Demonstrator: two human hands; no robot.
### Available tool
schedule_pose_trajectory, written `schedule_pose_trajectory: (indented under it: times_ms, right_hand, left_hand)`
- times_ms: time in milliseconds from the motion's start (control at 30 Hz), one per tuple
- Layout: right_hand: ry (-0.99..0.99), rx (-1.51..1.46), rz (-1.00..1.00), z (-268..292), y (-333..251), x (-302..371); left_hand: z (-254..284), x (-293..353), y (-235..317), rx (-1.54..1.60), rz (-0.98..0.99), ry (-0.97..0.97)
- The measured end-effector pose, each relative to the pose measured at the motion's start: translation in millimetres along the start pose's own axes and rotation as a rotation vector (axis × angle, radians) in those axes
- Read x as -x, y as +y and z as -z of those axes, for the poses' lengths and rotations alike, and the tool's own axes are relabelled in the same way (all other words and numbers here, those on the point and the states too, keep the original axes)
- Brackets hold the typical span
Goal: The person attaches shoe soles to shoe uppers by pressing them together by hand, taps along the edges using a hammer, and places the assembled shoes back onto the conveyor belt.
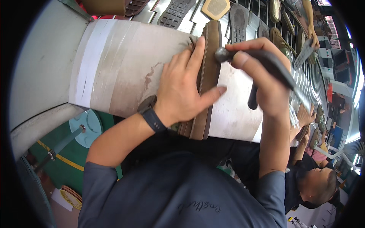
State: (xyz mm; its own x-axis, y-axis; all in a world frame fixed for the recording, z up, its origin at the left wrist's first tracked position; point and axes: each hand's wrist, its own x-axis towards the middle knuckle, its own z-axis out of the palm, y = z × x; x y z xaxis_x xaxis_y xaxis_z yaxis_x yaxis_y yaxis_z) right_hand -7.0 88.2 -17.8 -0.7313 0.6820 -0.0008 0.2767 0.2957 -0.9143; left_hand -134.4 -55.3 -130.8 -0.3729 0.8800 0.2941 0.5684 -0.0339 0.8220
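A brown shoe (213,45) lies on its side across a worn, pale work board, its stitched sole edge facing up and to the right. My left hand (180,83) grips the shoe, fingers over the upper and thumb reaching across the sole; the palm hides much of the upper. Loose dark lace ends show by the fingertips. In my right hand (270,81) is a pair of dark-handled pliers (223,55) with a rounded metal head, which is at the sole's right edge. Motion blurs the tool, and I cannot tell whether it touches the sole.
Beyond the work board (129,57), a metal conveyor (194,28) carries several soles and shoes. A co-worker's hand (312,38) holds a grey sole (303,53) at the upper right. Another person (315,186) sits close on my right. A light-blue round disc (86,127) stands below the board's left end.
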Motion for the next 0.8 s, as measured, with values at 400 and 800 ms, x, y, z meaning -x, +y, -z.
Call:
schedule_pose_trajectory:
  times_ms: [400, 800]
  right_hand:
    - [0.125, 0.152, 0.092, -24.7, -1.8, 139.1]
    - [0.129, -0.253, -0.022, -27.6, 42.5, 185.7]
  left_hand:
    - [-21.5, 6.1, -12.3, -0.068, -0.152, 0.247]
    - [-20.9, 15.1, 15.0, -0.232, -0.135, 0.165]
